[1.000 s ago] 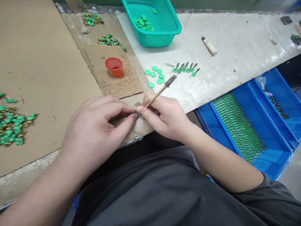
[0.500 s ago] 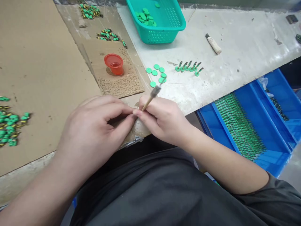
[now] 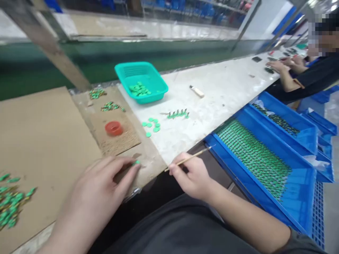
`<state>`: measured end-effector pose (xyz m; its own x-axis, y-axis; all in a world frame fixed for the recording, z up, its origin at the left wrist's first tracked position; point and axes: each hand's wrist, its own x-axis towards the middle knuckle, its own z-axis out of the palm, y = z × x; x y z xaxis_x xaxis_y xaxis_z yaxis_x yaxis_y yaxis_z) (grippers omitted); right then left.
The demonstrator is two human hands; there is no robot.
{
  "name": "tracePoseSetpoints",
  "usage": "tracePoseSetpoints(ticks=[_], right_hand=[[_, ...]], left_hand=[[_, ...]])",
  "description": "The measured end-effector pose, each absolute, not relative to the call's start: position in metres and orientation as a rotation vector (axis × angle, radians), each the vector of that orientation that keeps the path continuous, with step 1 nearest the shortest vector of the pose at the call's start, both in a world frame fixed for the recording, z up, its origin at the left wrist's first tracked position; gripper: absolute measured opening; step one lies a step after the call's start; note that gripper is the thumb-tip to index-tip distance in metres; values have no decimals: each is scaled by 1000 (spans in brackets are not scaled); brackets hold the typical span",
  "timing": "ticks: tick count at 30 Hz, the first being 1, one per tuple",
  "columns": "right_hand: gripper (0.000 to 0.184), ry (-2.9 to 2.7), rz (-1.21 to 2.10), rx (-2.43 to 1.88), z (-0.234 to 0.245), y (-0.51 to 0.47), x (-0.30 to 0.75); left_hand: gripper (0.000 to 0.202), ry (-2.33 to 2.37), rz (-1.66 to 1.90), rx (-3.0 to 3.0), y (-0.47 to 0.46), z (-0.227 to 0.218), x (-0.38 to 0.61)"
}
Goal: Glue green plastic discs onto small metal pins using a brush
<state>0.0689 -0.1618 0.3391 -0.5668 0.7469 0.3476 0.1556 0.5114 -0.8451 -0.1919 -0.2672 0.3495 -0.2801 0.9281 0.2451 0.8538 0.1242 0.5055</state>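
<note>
Near the front edge of the bench, my left hand point(image 3: 106, 187) pinches a small green piece point(image 3: 136, 162) between thumb and fingertips; most of it is hidden. My right hand point(image 3: 192, 174) grips a thin paintbrush point(image 3: 194, 155), its bristles pointing right and up. The hands are apart. Beyond the left hand, a small red cup point(image 3: 113, 128) stands on a speckled cardboard piece point(image 3: 129, 141). Several green discs point(image 3: 149, 125) lie on the white bench top, and beside them a row of green discs with dark upright pieces point(image 3: 178, 113).
A teal basket point(image 3: 159, 91) holds green discs. Piles of green-and-yellow pieces point(image 3: 12, 204) lie on cardboard point(image 3: 47, 141). A short white stick with a dark tip point(image 3: 196, 91) rests on the bench. Blue bins point(image 3: 299, 197) stand at the right; a co-worker point(image 3: 307, 76) sits beyond.
My hands have separated, the right moving rightward with the paintbrush, which has tipped over toward the right. The head view has lifted, bringing the co-worker and background into sight.
</note>
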Motion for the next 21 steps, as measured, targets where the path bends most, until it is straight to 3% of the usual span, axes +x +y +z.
tracePoseSetpoints(ticks=[6, 10, 15, 21], right_hand=[[25, -1918, 1030, -770, 338, -157, 97], [23, -1842, 1079, -768, 344, -152, 106], [24, -1782, 1134, -795, 345, -146, 119], [22, -1706, 1240, -855, 334, -144, 134]], left_hand=[[38, 2166, 787, 1627, -214, 371, -171], [22, 2098, 644, 1741, -131, 383, -121], [35, 2163, 520, 1806, -65, 375, -82], [36, 2293, 481, 1727, -63, 371, -82]])
